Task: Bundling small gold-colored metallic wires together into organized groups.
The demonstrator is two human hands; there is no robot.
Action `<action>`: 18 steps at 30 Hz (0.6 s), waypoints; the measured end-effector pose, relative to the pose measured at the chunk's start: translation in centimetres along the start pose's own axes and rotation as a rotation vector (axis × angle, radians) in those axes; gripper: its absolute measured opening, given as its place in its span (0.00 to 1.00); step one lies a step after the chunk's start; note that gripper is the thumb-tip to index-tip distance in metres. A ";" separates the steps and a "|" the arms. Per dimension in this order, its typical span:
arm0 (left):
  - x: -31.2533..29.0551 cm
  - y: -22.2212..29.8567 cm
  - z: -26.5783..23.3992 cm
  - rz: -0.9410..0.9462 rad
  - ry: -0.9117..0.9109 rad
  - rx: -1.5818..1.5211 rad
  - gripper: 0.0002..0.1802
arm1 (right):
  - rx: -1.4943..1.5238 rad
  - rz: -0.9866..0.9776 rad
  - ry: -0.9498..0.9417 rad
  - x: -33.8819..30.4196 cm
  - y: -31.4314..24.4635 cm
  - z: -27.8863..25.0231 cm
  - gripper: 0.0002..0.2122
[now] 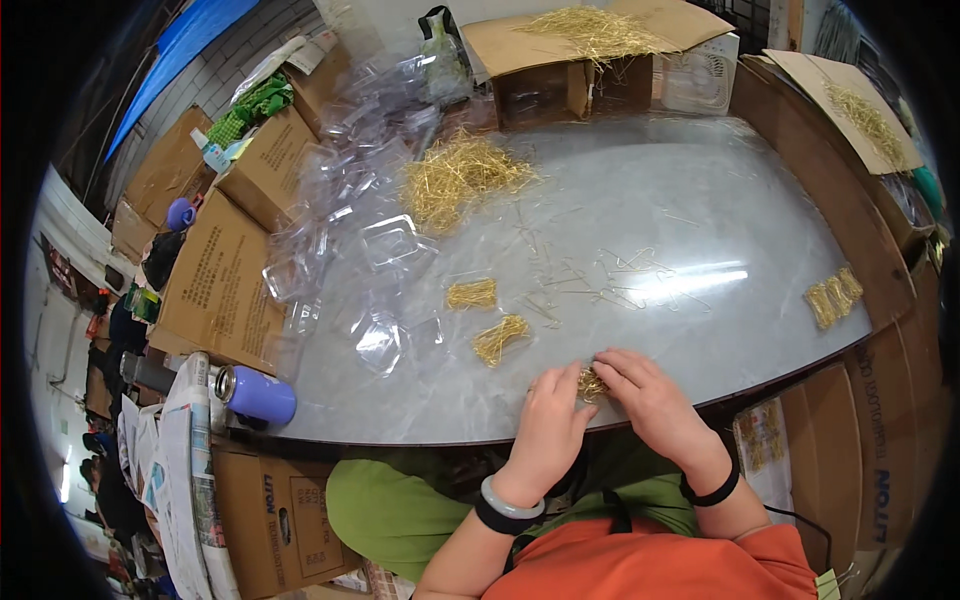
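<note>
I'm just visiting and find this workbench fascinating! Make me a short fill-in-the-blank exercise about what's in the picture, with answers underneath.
1. The left hand and right hand are around a small bundle of ____-coloured wire.
2. The pale bangle is on the ____ wrist.
3. The bottle at the table's left edge is ____.
4. Just beyond the left hand, ____ wire bundles lie on the table.

Missing words: gold; left; purple; two.
</note>
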State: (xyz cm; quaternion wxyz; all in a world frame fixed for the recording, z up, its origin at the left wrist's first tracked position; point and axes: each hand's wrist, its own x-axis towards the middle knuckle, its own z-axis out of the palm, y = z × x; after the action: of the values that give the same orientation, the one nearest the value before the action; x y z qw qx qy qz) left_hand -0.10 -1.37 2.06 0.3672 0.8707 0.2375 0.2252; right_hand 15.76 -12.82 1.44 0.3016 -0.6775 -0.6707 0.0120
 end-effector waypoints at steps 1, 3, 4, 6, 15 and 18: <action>-0.4 -0.5 -0.3 -0.019 -0.011 -0.133 0.25 | 0.021 0.010 0.009 0.0 0.2 0.0 0.23; -1.5 -1.6 -1.3 -0.144 0.024 -0.306 0.22 | 0.025 0.013 0.015 0.0 0.2 0.0 0.22; -2.1 -2.3 -2.0 -0.249 0.066 -0.350 0.21 | 0.026 0.019 0.015 -0.1 0.2 0.0 0.22; -3.0 -3.8 -3.5 -0.355 0.221 -0.403 0.18 | 0.020 0.028 0.023 -0.1 0.1 0.0 0.23; 1.5 -5.9 -7.6 -0.656 0.234 -0.423 0.16 | 0.014 0.010 0.018 -0.2 0.1 0.0 0.24; 1.8 -6.2 -7.4 -0.654 0.185 -0.397 0.16 | 0.021 0.038 0.046 -0.1 -0.3 0.3 0.22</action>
State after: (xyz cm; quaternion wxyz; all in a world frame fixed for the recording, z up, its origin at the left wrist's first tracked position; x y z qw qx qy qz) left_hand -4.45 7.42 2.51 0.5579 0.6370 0.4865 0.2154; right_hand 15.35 -12.85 1.30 0.3237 -0.6871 -0.6504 0.0094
